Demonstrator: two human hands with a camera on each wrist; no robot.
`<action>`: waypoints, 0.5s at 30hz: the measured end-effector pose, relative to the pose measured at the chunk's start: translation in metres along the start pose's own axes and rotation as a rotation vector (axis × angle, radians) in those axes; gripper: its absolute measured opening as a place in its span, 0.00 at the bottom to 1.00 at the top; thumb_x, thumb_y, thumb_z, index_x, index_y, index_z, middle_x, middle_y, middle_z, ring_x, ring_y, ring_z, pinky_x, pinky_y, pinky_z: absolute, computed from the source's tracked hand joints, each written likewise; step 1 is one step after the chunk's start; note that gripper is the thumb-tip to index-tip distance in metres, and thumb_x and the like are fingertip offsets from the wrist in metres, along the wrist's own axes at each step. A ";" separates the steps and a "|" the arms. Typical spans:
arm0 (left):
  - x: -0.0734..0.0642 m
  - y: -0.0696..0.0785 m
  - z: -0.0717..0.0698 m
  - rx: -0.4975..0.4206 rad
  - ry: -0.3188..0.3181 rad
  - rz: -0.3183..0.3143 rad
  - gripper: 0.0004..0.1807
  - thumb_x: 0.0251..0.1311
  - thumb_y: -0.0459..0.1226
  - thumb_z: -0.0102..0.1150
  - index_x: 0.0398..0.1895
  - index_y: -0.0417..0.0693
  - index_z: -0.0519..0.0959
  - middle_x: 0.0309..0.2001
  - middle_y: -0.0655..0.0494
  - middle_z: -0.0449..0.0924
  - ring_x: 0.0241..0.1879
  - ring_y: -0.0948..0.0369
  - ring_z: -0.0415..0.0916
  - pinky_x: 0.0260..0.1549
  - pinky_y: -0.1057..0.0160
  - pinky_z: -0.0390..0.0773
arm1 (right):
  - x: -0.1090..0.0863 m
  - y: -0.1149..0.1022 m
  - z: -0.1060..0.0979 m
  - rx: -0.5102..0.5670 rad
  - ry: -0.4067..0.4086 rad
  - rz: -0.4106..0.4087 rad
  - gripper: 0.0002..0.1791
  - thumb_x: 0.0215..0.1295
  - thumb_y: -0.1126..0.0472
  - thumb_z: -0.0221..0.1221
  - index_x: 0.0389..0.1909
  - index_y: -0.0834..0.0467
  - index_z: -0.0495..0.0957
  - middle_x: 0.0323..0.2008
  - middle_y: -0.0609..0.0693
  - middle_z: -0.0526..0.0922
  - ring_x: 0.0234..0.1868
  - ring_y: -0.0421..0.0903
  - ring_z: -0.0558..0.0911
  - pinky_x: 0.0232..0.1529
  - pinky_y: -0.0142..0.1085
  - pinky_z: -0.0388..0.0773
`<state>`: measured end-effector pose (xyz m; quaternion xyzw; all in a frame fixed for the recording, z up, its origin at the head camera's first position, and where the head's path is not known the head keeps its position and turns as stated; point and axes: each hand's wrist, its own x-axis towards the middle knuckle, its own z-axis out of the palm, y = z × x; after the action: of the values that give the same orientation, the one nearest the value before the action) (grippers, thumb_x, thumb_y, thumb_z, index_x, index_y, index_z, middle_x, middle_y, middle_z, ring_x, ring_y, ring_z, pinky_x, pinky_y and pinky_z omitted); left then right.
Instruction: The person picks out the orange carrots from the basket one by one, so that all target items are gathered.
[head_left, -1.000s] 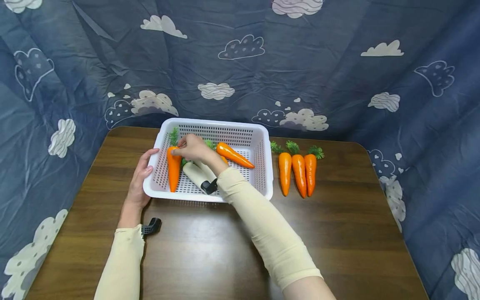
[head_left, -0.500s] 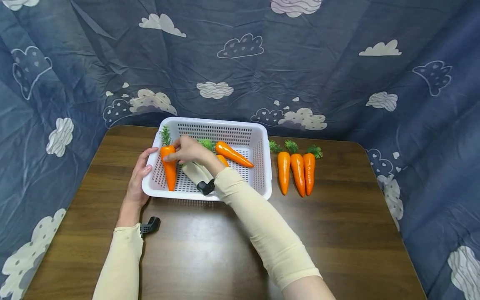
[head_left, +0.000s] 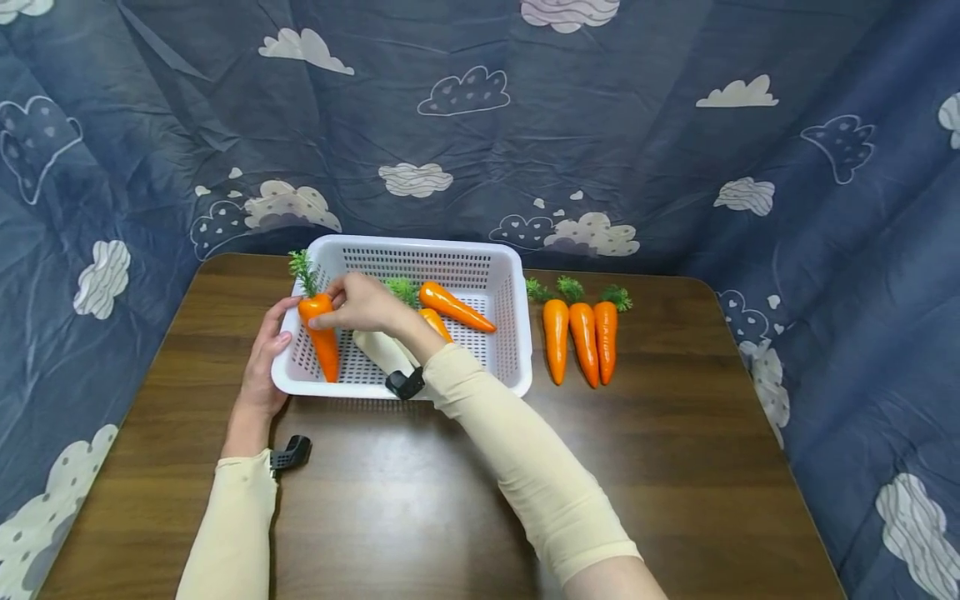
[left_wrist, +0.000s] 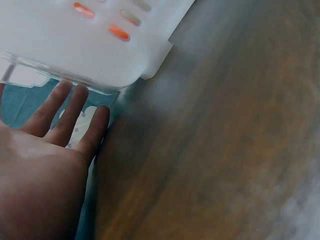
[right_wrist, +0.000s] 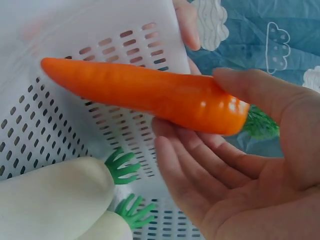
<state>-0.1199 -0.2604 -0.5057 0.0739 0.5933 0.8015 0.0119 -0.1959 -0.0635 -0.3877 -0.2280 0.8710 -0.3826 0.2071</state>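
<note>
My right hand pinches an orange carrot near its leafy top, thumb on one side and fingers on the other. The carrot leans at the left end of a white perforated basket, its green leaves reaching past the rim. In the right wrist view the carrot passes between thumb and fingers, tip toward the basket wall. Straight fingers of my left hand touch the basket's outer left side; the left wrist view shows fingertips below the rim. White radishes with green tops lie in the basket, partly hidden by my right arm.
Another carrot lies inside the basket toward the right, and part of one more carrot shows beside my right wrist. Three carrots lie side by side on the wooden table, right of the basket. A cloud-patterned curtain hangs behind.
My right hand has moved left with the carrot, whose leafy top now tilts over the basket's left rim. My left hand stays at the basket's side. The head view has shifted slightly.
</note>
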 end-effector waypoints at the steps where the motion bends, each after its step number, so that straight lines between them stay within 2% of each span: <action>1: 0.000 0.001 0.000 0.002 0.002 -0.001 0.29 0.73 0.42 0.39 0.77 0.63 0.64 0.77 0.55 0.56 0.67 0.50 0.62 0.55 0.63 0.81 | -0.001 0.000 0.000 -0.010 0.023 -0.020 0.23 0.62 0.50 0.75 0.50 0.59 0.83 0.40 0.48 0.87 0.39 0.41 0.83 0.37 0.24 0.75; 5: -0.001 0.003 0.000 0.003 0.001 -0.001 0.30 0.73 0.43 0.39 0.78 0.62 0.63 0.76 0.55 0.56 0.66 0.50 0.62 0.54 0.63 0.82 | -0.009 -0.002 -0.004 -0.024 0.104 -0.074 0.23 0.61 0.49 0.75 0.49 0.59 0.83 0.39 0.47 0.88 0.39 0.38 0.82 0.40 0.23 0.75; 9: -0.001 0.002 0.001 -0.014 -0.004 0.010 0.30 0.73 0.42 0.39 0.78 0.61 0.63 0.75 0.54 0.57 0.64 0.50 0.64 0.51 0.62 0.84 | -0.019 -0.007 -0.011 -0.022 0.148 -0.114 0.24 0.62 0.49 0.74 0.52 0.58 0.82 0.40 0.46 0.88 0.39 0.36 0.84 0.42 0.22 0.77; 15: 0.000 0.001 0.003 -0.034 -0.015 0.018 0.29 0.73 0.42 0.38 0.77 0.60 0.63 0.74 0.52 0.57 0.63 0.50 0.66 0.49 0.62 0.85 | -0.037 -0.010 -0.024 0.046 0.220 -0.178 0.24 0.64 0.50 0.73 0.55 0.58 0.82 0.45 0.48 0.89 0.41 0.36 0.85 0.45 0.23 0.78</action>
<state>-0.1191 -0.2579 -0.5039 0.0847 0.5787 0.8111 0.0104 -0.1765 -0.0353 -0.3585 -0.2563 0.8557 -0.4422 0.0811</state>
